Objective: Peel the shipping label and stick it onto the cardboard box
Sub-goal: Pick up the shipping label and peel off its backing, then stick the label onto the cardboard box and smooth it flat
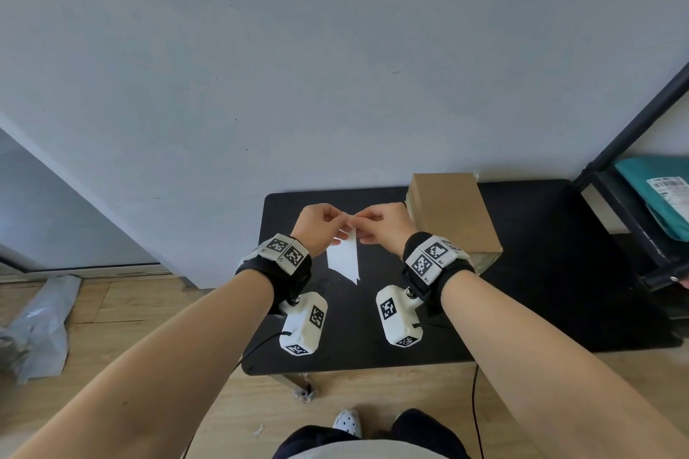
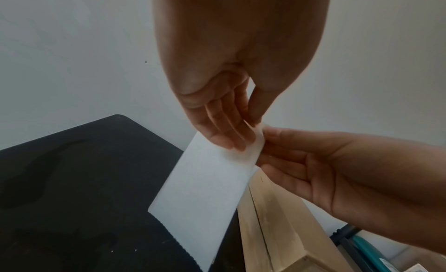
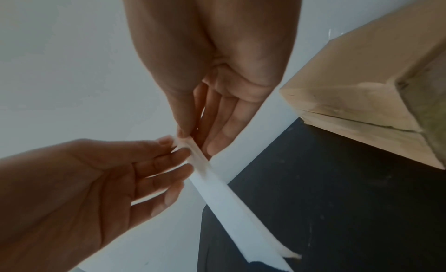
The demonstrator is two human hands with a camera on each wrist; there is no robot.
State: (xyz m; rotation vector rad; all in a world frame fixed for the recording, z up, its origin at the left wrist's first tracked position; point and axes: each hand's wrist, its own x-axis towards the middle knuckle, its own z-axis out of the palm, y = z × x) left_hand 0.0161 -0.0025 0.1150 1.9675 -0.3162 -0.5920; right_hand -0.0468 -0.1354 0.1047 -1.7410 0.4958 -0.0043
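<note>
Both hands met above the black table (image 1: 540,272). The left hand (image 1: 320,225) and the right hand (image 1: 384,225) each pinched the top edge of the white shipping label (image 1: 345,259), which hung below them. The cardboard box (image 1: 453,214) stood just beside the right hand.

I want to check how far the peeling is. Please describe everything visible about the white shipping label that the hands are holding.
The shipping label is a plain white paper rectangle; no print shows on the sides in view. It hangs in the air above the black table, left of the cardboard box, touching neither. The left hand and right hand pinch its top edge, where a thin layer seems to be splitting off. One lower corner looks curled or torn.
</note>
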